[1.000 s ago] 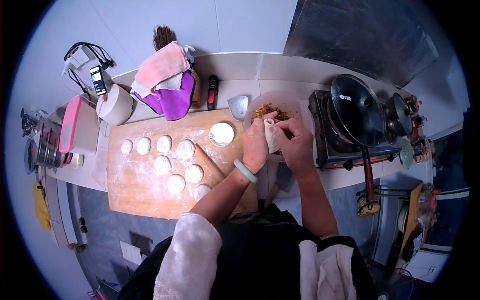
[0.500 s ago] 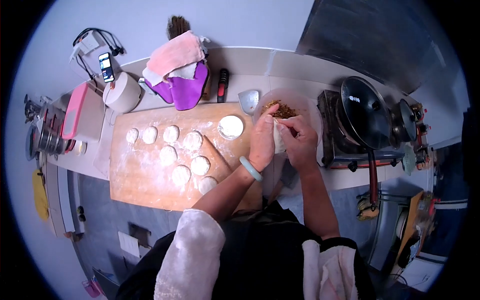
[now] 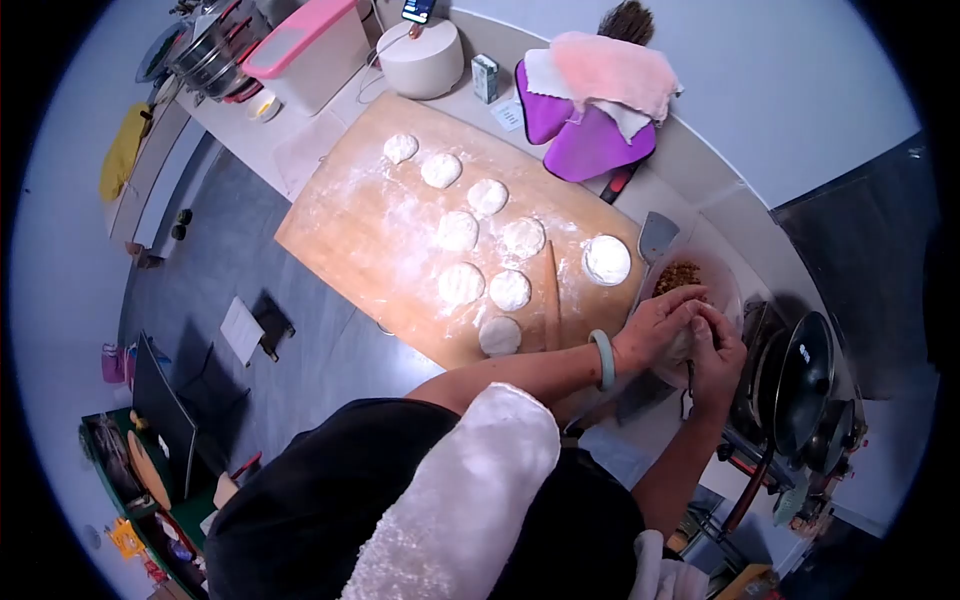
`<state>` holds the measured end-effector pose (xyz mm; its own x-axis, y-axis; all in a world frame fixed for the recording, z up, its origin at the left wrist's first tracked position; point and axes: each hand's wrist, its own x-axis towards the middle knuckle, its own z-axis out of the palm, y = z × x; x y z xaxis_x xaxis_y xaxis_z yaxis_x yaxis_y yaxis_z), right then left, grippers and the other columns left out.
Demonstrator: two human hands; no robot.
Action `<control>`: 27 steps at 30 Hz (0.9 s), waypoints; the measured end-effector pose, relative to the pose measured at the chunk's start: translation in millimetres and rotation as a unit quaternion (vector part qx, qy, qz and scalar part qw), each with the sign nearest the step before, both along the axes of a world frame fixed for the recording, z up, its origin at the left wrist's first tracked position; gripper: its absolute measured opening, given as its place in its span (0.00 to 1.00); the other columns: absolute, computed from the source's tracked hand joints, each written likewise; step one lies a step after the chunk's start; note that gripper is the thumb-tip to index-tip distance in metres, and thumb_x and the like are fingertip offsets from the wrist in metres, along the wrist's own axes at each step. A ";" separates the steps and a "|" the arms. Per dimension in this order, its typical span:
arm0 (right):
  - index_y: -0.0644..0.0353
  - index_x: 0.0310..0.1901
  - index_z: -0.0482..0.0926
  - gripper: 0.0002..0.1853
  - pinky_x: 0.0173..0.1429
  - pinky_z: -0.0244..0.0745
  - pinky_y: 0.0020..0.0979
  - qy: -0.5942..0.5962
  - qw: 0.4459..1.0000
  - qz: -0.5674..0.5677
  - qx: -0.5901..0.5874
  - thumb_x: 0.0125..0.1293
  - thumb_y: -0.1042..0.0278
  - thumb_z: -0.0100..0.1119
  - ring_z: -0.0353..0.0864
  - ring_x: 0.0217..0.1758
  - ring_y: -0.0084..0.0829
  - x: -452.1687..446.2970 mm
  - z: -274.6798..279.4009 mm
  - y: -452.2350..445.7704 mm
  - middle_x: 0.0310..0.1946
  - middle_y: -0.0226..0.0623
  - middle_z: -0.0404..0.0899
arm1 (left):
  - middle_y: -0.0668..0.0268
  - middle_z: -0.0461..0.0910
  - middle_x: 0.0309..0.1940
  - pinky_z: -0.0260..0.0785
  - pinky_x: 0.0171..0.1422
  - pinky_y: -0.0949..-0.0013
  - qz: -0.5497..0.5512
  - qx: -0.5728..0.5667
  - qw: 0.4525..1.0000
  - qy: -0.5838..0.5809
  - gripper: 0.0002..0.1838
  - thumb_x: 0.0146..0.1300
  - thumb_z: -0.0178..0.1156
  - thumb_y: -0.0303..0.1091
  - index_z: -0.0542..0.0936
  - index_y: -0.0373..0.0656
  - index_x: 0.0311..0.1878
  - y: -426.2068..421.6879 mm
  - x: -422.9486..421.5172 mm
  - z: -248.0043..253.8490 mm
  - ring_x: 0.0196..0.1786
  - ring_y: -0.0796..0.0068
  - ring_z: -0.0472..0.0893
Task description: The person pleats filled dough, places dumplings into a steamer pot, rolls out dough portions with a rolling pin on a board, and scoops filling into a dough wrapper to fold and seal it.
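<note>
My left hand (image 3: 655, 330) and my right hand (image 3: 717, 362) meet over the near edge of a translucent bowl (image 3: 728, 278) of brown filling (image 3: 678, 278). Between them they pinch a piece of pale dough (image 3: 682, 347), mostly hidden by the fingers. A jade-coloured bangle (image 3: 602, 360) circles my left wrist. To the left, a floured wooden board (image 3: 340, 240) carries several round dough pieces (image 3: 460, 284), a rolling pin (image 3: 552, 295) and a small white round dish or stack (image 3: 606, 260). A metal scraper (image 3: 657, 237) lies beside the bowl.
Right of the bowl is a stove with a dark pan (image 3: 803, 385), its handle pointing toward me. Purple mitts (image 3: 600, 150) under a pink cloth (image 3: 620, 75) lie behind the board. A white round device (image 3: 420, 60) and a pink-lidded box (image 3: 310, 60) stand at the back left.
The view has turned toward the left, so the board now lies tilted and the bowl and hands sit further right. My hands stay together on the dough at the bowl.
</note>
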<state>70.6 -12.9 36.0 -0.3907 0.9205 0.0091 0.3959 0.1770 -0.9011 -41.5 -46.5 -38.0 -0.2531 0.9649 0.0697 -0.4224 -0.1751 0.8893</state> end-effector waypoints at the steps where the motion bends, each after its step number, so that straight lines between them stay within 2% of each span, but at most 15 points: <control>1: 0.64 0.49 0.82 0.11 0.54 0.73 0.27 0.010 1.000 0.006 -0.008 0.67 0.69 0.61 0.78 0.46 0.24 -2.4 -2.6 -0.1 0.42 0.33 0.83 | 0.57 0.79 0.53 0.67 0.63 0.72 -0.002 -0.004 1.000 0.002 0.22 0.75 0.47 0.40 0.71 0.37 0.65 -3.0 -3.6 -1.5 0.56 0.74 0.76; 4: 0.64 0.46 0.82 0.09 0.53 0.72 0.27 0.033 0.999 0.018 -0.017 0.67 0.71 0.61 0.78 0.45 0.24 -15.1 -11.7 -4.8 0.41 0.32 0.82 | 0.57 0.79 0.54 0.67 0.63 0.71 0.033 0.010 0.998 0.049 0.23 0.75 0.47 0.42 0.71 0.36 0.65 -7.3 -14.3 -11.2 0.56 0.73 0.76; 9: 0.66 0.41 0.81 0.05 0.49 0.71 0.25 0.028 0.995 0.046 0.090 0.67 0.75 0.60 0.76 0.40 0.22 -36.3 -40.4 -6.2 0.36 0.31 0.80 | 0.56 0.78 0.55 0.66 0.64 0.70 0.031 -0.051 0.998 0.001 0.23 0.76 0.45 0.43 0.72 0.34 0.63 -17.0 -34.0 -21.1 0.58 0.71 0.76; 12: 0.65 0.38 0.80 0.04 0.46 0.70 0.24 0.025 0.996 0.045 0.073 0.67 0.73 0.61 0.74 0.38 0.21 -52.6 -47.0 -12.5 0.33 0.31 0.79 | 0.56 0.78 0.55 0.65 0.65 0.69 0.053 -0.058 0.996 0.028 0.24 0.77 0.42 0.44 0.72 0.33 0.62 -26.5 -48.6 -29.3 0.58 0.70 0.75; 15: 0.64 0.37 0.80 0.04 0.45 0.70 0.26 0.010 1.000 0.029 0.004 0.66 0.72 0.61 0.74 0.38 0.22 -65.3 -59.0 -19.4 0.33 0.32 0.78 | 0.56 0.79 0.54 0.66 0.65 0.70 0.089 -0.068 0.991 0.075 0.25 0.77 0.41 0.45 0.72 0.33 0.62 -32.5 -57.6 -43.7 0.58 0.72 0.75; 16: 0.64 0.37 0.80 0.04 0.44 0.71 0.28 -0.005 0.998 0.040 0.044 0.66 0.72 0.61 0.74 0.37 0.25 -71.8 -62.1 -21.9 0.33 0.32 0.77 | 0.57 0.79 0.53 0.66 0.65 0.70 0.097 -0.070 0.989 0.091 0.25 0.77 0.40 0.46 0.72 0.33 0.62 -35.0 -58.7 -50.0 0.58 0.72 0.75; 18: 0.65 0.38 0.79 0.05 0.44 0.72 0.32 -0.020 0.994 0.076 0.071 0.65 0.73 0.59 0.76 0.36 0.31 -77.7 -70.8 -27.1 0.32 0.36 0.77 | 0.58 0.79 0.52 0.68 0.62 0.69 0.087 -0.093 0.991 -0.043 0.24 0.77 0.41 0.44 0.73 0.35 0.61 -41.9 -58.0 -62.7 0.56 0.72 0.77; 19: 0.65 0.39 0.79 0.06 0.45 0.73 0.36 -0.029 0.986 0.106 0.125 0.65 0.72 0.58 0.78 0.37 0.40 -76.8 -85.5 -24.3 0.33 0.42 0.77 | 0.58 0.80 0.51 0.69 0.61 0.69 0.077 -0.106 0.985 -0.111 0.23 0.77 0.41 0.44 0.74 0.36 0.61 -45.8 -57.6 -68.9 0.54 0.72 0.78; 20: 0.64 0.40 0.79 0.07 0.46 0.73 0.39 -0.063 0.984 0.116 0.120 0.66 0.71 0.57 0.78 0.38 0.45 -80.6 -85.2 -29.7 0.34 0.46 0.77 | 0.60 0.80 0.50 0.71 0.59 0.68 0.059 -0.106 0.978 -0.170 0.22 0.77 0.42 0.44 0.74 0.37 0.60 -51.1 -60.3 -77.1 0.52 0.72 0.79; 23: 0.65 0.46 0.80 0.10 0.50 0.73 0.38 -0.040 0.981 0.181 0.061 0.68 0.71 0.52 0.80 0.45 0.46 -85.4 -88.0 -46.4 0.42 0.49 0.79 | 0.60 0.81 0.44 0.75 0.54 0.68 0.044 -0.152 0.944 -0.290 0.23 0.76 0.41 0.45 0.73 0.37 0.59 -73.8 -74.2 -84.1 0.47 0.71 0.81; 25: 0.66 0.50 0.79 0.12 0.51 0.74 0.37 -0.006 0.977 0.198 0.081 0.68 0.72 0.53 0.80 0.46 0.46 -86.0 -77.7 -53.6 0.43 0.49 0.79 | 0.61 0.82 0.41 0.77 0.51 0.65 0.063 -0.169 0.900 -0.398 0.22 0.76 0.40 0.46 0.74 0.39 0.57 -93.0 -77.9 -86.4 0.43 0.68 0.82; 27: 0.66 0.50 0.78 0.13 0.51 0.74 0.37 -0.016 0.985 0.162 0.052 0.68 0.72 0.53 0.80 0.47 0.46 -78.3 -91.9 -45.0 0.42 0.49 0.79 | 0.60 0.81 0.38 0.77 0.48 0.62 0.026 -0.139 0.897 -0.419 0.22 0.74 0.41 0.47 0.75 0.40 0.55 -121.3 -95.5 -96.4 0.40 0.64 0.81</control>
<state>-7.7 -57.9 -55.9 -0.6651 0.7425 0.0793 0.3314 0.3886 -0.8597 -137.0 -167.8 -134.4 -0.1500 0.9007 -0.4078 -0.9607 -0.0353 0.2754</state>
